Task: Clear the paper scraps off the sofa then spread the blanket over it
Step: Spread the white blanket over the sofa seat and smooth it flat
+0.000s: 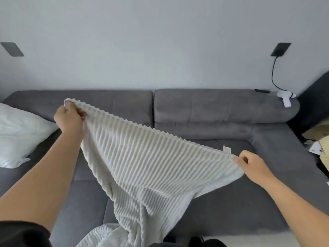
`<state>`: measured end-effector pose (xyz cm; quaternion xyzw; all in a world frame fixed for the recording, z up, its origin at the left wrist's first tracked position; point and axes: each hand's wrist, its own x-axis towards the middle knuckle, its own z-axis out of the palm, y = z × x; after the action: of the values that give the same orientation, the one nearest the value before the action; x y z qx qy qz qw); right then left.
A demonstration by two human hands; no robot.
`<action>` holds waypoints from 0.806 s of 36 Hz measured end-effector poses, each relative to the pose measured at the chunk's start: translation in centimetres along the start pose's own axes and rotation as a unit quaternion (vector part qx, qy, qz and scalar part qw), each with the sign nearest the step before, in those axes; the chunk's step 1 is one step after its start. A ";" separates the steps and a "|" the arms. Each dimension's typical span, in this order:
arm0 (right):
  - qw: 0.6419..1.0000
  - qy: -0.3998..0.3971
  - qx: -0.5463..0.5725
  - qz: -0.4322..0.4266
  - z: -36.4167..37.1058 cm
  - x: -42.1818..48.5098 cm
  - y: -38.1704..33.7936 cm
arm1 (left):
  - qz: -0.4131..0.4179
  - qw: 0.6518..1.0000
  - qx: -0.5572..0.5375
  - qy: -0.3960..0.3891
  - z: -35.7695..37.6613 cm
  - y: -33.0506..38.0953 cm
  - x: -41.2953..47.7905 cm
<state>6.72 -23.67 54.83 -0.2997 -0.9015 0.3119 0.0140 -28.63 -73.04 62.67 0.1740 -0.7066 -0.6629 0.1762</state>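
A white ribbed blanket [147,168] hangs stretched between both hands above the grey corner sofa [210,111]. My left hand [68,120] grips one top corner, raised near the backrest on the left. My right hand [252,164] pinches the other end of the top edge, lower and to the right, beside a small white tag. The blanket's lower part trails down to a bunched heap at the sofa's front edge. I see no paper scraps on the visible seat.
A white pillow [19,136] lies on the sofa's left end. A white device [285,98] with a black cable rests on the backrest at the right. Cardboard and papers [318,143] sit beyond the sofa's right arm.
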 end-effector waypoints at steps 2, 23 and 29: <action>0.998 0.027 0.018 0.053 1.1 -0.8 1.8 | -0.015 0.999 -0.015 -0.033 2.8 -1.1 -1.2; 0.904 0.105 0.172 0.376 2.9 -9.3 23.4 | -0.160 0.936 0.152 -0.275 33.7 -8.4 -19.1; 0.863 0.111 0.194 0.454 4.4 -9.6 33.4 | -0.118 0.908 0.228 -0.330 43.8 -13.7 -28.5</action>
<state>31.46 -10.50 33.75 -0.6998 -0.5795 0.4167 0.0282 -24.48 -21.92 45.91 0.0628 -0.8303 -0.5196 -0.1916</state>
